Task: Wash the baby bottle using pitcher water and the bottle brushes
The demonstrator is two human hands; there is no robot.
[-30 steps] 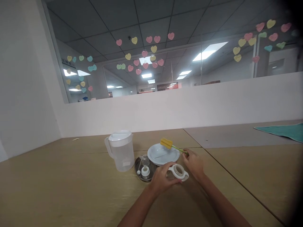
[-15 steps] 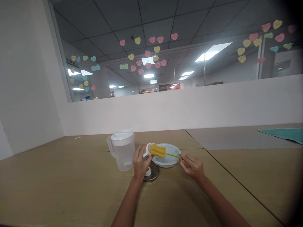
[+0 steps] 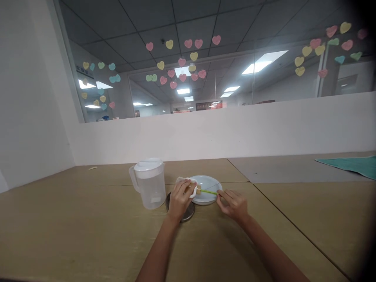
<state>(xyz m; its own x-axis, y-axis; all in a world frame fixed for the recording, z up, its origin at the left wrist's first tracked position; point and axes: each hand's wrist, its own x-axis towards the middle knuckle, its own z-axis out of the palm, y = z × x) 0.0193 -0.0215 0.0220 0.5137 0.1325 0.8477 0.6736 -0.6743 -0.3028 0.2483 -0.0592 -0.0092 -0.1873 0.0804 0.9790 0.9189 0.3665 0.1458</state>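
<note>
My left hand (image 3: pixel 179 199) is wrapped round a small clear cup with a white rim (image 3: pixel 194 190), tipped on its side with its mouth to the right. Pinched in my right hand (image 3: pixel 234 204) is the thin green handle of a sponge brush (image 3: pixel 209 192). Most of its yellow sponge head is inside the cup, with only the end showing at the mouth. Behind both hands lies a shallow white bowl (image 3: pixel 210 181). Beneath my left hand a dark round pot lid (image 3: pixel 188 213) rests on the table, partly hidden.
A clear plastic pitcher with a white lid (image 3: pixel 152 190) stands left of my left hand, its handle facing left. A green cloth (image 3: pixel 349 165) lies at the far right of the table (image 3: pixel 88 227). Beyond the table is a white wall (image 3: pixel 190 137) with a window above.
The yellow sponge, which was outside the cup's mouth, has gone into the cup. My right hand has moved slightly left, closer to my left hand.
</note>
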